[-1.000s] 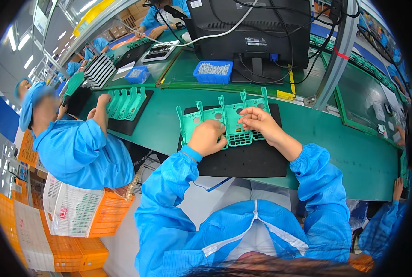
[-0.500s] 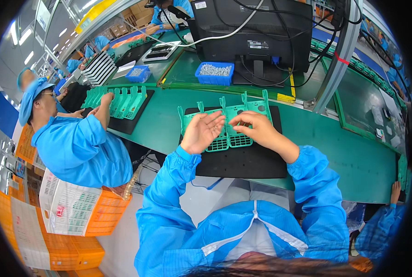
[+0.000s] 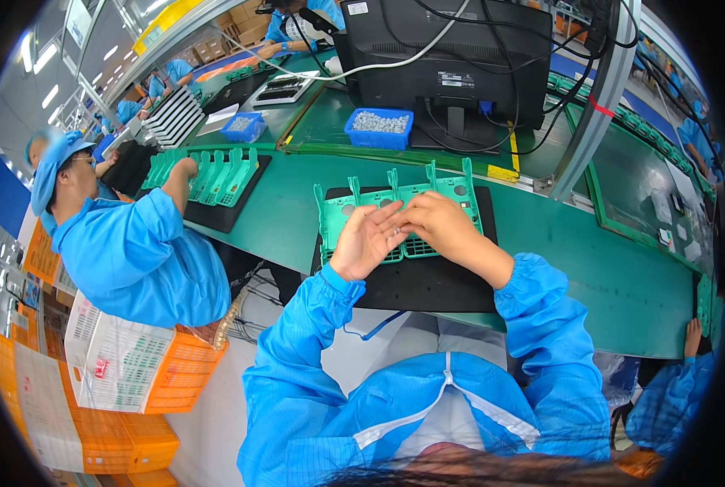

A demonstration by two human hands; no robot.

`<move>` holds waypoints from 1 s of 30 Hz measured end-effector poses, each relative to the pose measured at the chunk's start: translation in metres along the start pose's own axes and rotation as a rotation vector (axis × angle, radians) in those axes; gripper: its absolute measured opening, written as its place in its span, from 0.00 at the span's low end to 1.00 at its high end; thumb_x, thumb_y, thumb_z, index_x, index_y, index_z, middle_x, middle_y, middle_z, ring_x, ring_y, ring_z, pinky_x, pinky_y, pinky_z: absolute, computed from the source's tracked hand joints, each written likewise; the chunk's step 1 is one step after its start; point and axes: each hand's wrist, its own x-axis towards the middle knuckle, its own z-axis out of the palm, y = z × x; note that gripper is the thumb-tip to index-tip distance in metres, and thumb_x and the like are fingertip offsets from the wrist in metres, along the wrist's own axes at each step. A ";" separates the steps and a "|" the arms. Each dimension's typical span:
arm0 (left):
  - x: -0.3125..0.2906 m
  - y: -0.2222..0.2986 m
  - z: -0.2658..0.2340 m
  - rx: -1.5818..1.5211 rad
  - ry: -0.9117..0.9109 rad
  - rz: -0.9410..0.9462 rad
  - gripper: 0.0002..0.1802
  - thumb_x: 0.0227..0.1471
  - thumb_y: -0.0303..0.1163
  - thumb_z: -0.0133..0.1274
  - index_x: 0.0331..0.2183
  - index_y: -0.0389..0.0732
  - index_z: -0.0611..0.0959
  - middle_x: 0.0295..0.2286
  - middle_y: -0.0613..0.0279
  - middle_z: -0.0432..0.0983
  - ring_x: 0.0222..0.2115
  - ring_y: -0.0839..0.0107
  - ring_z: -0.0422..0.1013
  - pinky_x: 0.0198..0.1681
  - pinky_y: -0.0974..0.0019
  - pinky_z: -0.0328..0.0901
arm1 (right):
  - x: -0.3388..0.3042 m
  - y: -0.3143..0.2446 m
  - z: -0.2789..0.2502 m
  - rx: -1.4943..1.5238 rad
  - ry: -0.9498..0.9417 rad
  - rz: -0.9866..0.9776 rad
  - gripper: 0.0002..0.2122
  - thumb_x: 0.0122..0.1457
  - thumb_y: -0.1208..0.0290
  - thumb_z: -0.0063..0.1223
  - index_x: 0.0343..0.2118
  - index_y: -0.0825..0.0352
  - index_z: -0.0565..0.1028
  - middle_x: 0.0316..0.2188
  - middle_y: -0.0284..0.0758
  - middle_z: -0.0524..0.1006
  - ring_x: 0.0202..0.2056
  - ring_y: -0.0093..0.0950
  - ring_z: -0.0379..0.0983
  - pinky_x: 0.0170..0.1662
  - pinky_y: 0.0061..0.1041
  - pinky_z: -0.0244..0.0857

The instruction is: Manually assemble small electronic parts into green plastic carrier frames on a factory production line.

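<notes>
My left hand (image 3: 365, 245) is palm up with its fingers stretched out, over the near side of a row of green plastic housings (image 3: 336, 217). Tiny pale bits seem to lie at its fingers, too small to name. Against those fingers, my right hand (image 3: 445, 230) has thumb and fingertips pinched together; what they hold, if anything, is hidden. The housings have upright prongs along the far side and grilles on the near side. They rest on a black mat (image 3: 427, 290), partly covered by my hands.
Beyond the housings stand a blue bin (image 3: 377, 141) of small grey-white parts and a black monitor (image 3: 451, 61) with hanging cables. A metal post (image 3: 593, 105) rises at the right. On the left, a co-worker (image 3: 139, 252) handles similar green housings (image 3: 224, 180); orange and white crates (image 3: 127, 357) stand below.
My right hand has moved left and closed its fingertips at my left hand's fingers. My left hand has shifted slightly right and down. The co-worker's arm has moved slightly too.
</notes>
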 end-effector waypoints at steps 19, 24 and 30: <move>-0.005 -0.005 0.009 0.714 0.283 0.311 0.13 0.50 0.28 0.55 0.41 0.38 0.80 0.27 0.70 0.71 0.28 0.79 0.65 0.32 0.75 0.58 | 0.000 0.012 -0.010 1.017 -0.041 0.602 0.07 0.57 0.72 0.56 0.37 0.68 0.76 0.32 0.29 0.77 0.35 0.19 0.74 0.37 0.20 0.71; -0.007 -0.003 0.016 1.331 0.308 0.682 0.12 0.43 0.24 0.61 0.35 0.41 0.84 0.18 0.72 0.57 0.21 0.79 0.55 0.24 0.72 0.51 | -0.004 0.010 -0.001 1.227 -0.029 0.738 0.08 0.57 0.72 0.57 0.38 0.68 0.75 0.33 0.31 0.77 0.35 0.20 0.74 0.40 0.20 0.70; -0.014 -0.004 0.029 1.591 0.363 0.818 0.10 0.41 0.26 0.63 0.31 0.43 0.85 0.16 0.67 0.58 0.18 0.76 0.56 0.20 0.70 0.53 | -0.009 0.010 0.005 1.274 0.040 0.684 0.09 0.56 0.71 0.58 0.38 0.65 0.72 0.34 0.31 0.76 0.36 0.21 0.74 0.43 0.21 0.70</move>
